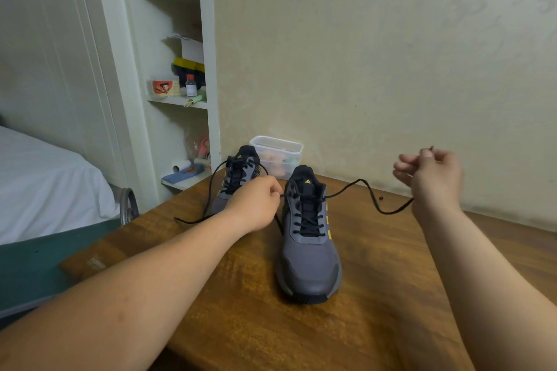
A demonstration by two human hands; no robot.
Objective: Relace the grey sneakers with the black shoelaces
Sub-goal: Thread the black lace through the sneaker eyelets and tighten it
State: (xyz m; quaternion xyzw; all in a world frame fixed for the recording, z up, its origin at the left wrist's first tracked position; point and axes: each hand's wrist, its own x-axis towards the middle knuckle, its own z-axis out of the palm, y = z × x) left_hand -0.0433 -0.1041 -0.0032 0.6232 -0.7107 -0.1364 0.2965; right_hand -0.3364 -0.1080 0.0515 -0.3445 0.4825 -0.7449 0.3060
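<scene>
On the wooden table the nearer grey sneaker stands toe toward the viewer (laced most of the way up). The left hand pinches its black shoelace beside the top eyelets. The right hand, raised to the right, pinches the lace's end, with slack between. Farther left stands the second sneaker, its lace loose, and a plastic tub sits behind.

The tabletop is brown wood with visible grain and a soft sheen; the near grey sneaker has a matt woven cloth upper with a smoother toe panel; the black shoelace is matt cord; at the tabletop's far edge a container is cloudy clear plastic; the wall is mottled, uneven paint; the bed sheet is white cloth.
</scene>
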